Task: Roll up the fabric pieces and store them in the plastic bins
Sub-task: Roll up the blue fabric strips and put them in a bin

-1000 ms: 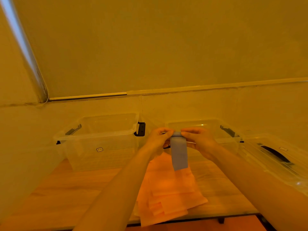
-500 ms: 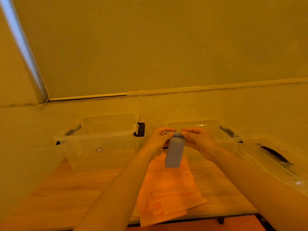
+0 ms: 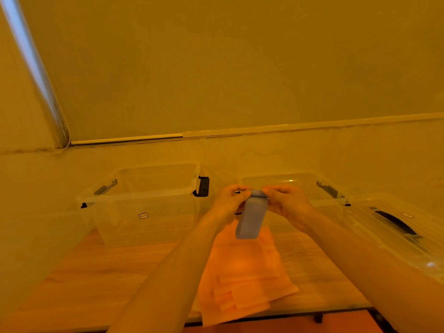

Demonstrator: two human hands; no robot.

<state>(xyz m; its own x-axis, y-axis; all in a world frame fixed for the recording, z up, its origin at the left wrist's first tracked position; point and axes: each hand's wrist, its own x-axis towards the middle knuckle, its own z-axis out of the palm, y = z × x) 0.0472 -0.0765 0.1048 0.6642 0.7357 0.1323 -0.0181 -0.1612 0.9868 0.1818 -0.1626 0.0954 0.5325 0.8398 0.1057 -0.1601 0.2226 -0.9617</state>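
Your left hand (image 3: 229, 204) and right hand (image 3: 287, 204) are raised above the bench (image 3: 96, 280), close together; both pinch the top end of the blue fabric strip (image 3: 251, 218), fingers curled on it. Top end appears partly rolled, though blur prevents confirmation. Rest of strip hangs free w/ a slight tilt, over the orange fabric stack (image 3: 242, 272), not touching it. Stack lies flat at the bench front edge, btwn your forearms. Left clear bin (image 3: 144, 203) and centre clear bin (image 3: 312, 188) stand at the rear, lids off. A third clear container (image 3: 396, 231) w/ dark handle sits at far right.
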